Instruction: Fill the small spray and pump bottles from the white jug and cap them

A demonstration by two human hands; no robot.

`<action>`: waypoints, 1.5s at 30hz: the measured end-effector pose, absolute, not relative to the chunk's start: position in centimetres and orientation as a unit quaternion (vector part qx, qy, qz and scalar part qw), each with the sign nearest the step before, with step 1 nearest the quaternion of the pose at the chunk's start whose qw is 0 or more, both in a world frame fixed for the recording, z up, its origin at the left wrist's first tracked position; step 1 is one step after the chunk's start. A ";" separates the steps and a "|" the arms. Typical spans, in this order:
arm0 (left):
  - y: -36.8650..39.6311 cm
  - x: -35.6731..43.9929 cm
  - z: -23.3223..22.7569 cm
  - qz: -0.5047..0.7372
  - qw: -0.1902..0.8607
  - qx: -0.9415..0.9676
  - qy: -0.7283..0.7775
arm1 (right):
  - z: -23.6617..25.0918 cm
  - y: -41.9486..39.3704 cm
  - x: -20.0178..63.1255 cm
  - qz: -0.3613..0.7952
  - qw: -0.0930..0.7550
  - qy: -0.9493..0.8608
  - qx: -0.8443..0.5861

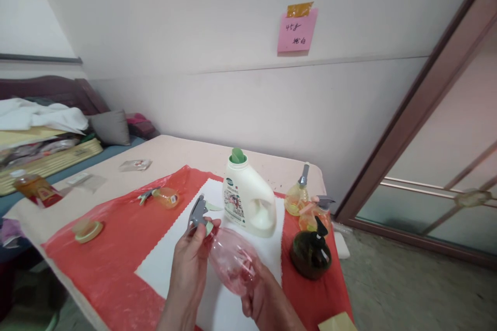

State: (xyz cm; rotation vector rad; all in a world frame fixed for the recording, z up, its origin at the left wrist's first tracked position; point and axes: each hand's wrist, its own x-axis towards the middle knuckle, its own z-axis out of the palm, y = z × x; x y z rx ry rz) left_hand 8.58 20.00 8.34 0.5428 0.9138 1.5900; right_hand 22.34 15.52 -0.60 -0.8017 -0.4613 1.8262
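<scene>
Head view: pink spray bottle (pixel 233 261) held in both hands above white mat (pixel 174 253), trigger head (pixel 200 214) seated on neck.

Left hand (pixel 190 264) curled at neck, fingers closed round collar under trigger; right hand (pixel 264 302) cupping base, fingers wrapped. Looks assembled but empty (clear pink, tilted, tube inside); filling judged not started, white jug (pixel 248 199) just behind, green cap on.

hands (pixel 225 279) — grip pink spray bottle (pixel 233 261) | table (pixel 174 152) — jug (pixel 248 199)
</scene>
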 end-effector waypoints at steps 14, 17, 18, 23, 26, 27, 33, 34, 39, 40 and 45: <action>19.4 9.1 8.4 0.540 0.481 0.427 0.543 | -1.0 15.1 23.6 0.480 0.516 -0.470 -0.532; 18.8 10.1 8.1 0.485 0.517 0.487 0.511 | -1.4 14.3 23.4 0.344 0.541 -0.544 -0.541; 18.6 10.6 8.0 0.472 0.531 0.499 0.497 | -1.5 14.3 23.4 0.320 0.548 -0.559 -0.534; 18.3 11.8 7.5 0.461 0.530 0.522 0.484 | -1.9 14.7 23.7 0.297 0.510 -0.610 -0.528; 18.3 11.7 7.7 0.447 0.534 0.535 0.479 | -1.9 14.9 23.9 0.298 0.485 -0.611 -0.551; 18.4 11.6 7.8 0.445 0.533 0.540 0.475 | -1.8 15.0 23.9 0.295 0.479 -0.611 -0.557; 18.1 12.1 8.1 0.455 0.540 0.535 0.464 | -1.8 15.1 23.8 0.249 0.456 -0.628 -0.579; 18.1 12.1 8.2 0.455 0.544 0.533 0.461 | -2.0 15.1 23.8 0.233 0.462 -0.626 -0.583; 17.8 11.3 8.2 0.450 0.546 0.547 0.446 | -2.7 15.5 24.3 0.180 0.443 -0.669 -0.570; 17.8 11.1 8.2 0.449 0.543 0.551 0.447 | -2.8 15.5 24.3 0.171 0.429 -0.686 -0.562; 18.1 11.4 7.8 0.440 0.535 0.558 0.457 | -3.1 15.4 23.7 0.105 0.432 -0.676 -0.588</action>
